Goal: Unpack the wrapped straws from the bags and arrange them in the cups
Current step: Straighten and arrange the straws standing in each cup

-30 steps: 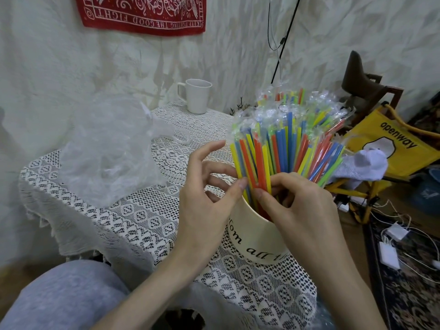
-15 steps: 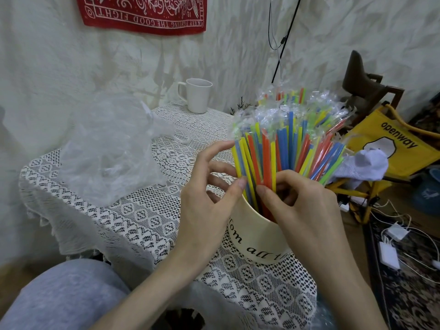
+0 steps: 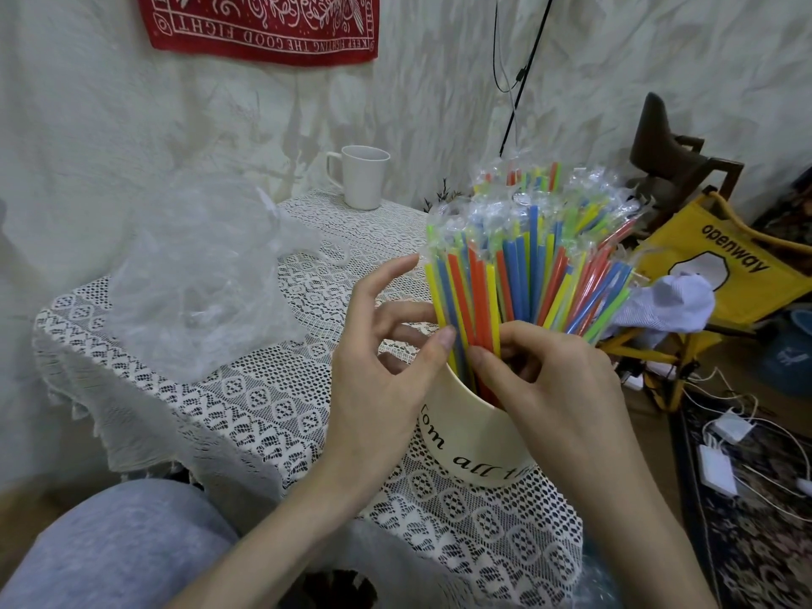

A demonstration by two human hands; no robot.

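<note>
Cream ceramic, with black script lettering round its side: that is the cup (image 3: 472, 437) standing on the white lace tablecloth (image 3: 246, 406) right in front of you, packed with a fanned bundle of clear-wrapped plastic straws (image 3: 527, 274) in yellow, blue, orange and green. Your left hand (image 3: 386, 380) sits just left of the bundle, thumb tip pressed against the near straws above the rim, the index finger lifted and nearly straight, the other fingers loosely bent towards the stems; it grips nothing fully. Your right hand (image 3: 558, 389) comes in from the right, thumb and fingers curled round a few straws at the front of the bundle, just above the cup's mouth. A crumpled clear plastic bag (image 3: 193, 279) lies on the cloth to the left, well apart from the cup. A plain white mug (image 3: 364, 175) stands at the far edge of the table, near the wall. A yellow fabric bag printed "openway" (image 3: 738, 274) rests off to the right, beyond the table.
</note>
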